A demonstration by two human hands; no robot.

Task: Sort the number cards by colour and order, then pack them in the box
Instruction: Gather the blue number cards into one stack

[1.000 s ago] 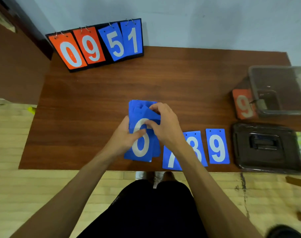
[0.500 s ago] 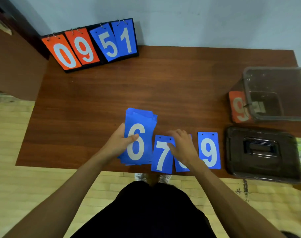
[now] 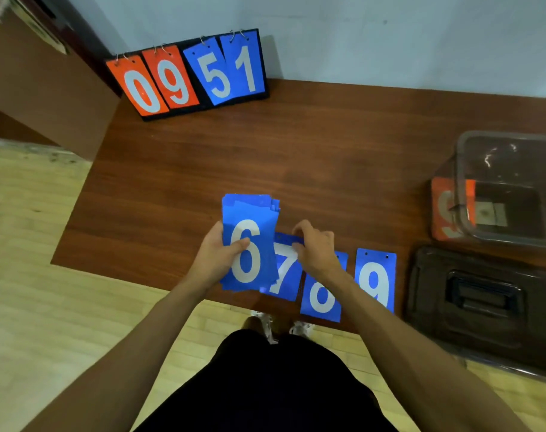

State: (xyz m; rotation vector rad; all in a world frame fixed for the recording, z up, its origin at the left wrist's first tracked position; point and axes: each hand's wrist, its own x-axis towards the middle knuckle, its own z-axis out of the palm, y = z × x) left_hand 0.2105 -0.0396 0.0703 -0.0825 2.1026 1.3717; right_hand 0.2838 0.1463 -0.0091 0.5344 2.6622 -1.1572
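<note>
My left hand (image 3: 217,260) grips a stack of blue number cards (image 3: 250,241) with a 6 on top, thumb across the digit. Right of it, blue cards 7 (image 3: 285,274), 8 (image 3: 321,299) and 9 (image 3: 376,280) lie in a row along the table's front edge. My right hand (image 3: 317,249) hovers with curled fingers over the top of the 7, holding nothing that I can see. An orange 9 card (image 3: 446,210) lies at the right, partly under the clear box (image 3: 511,188).
A flip scoreboard (image 3: 187,74) showing orange 0 9 and blue 5 1 stands at the table's back left. The dark box lid (image 3: 480,299) lies at the front right. The brown table (image 3: 296,157) has bare wood between scoreboard and cards.
My right hand took the 7 off the stack and laid it left of the 8. The 6 now tops the stack, and my right hand has shifted back toward it.
</note>
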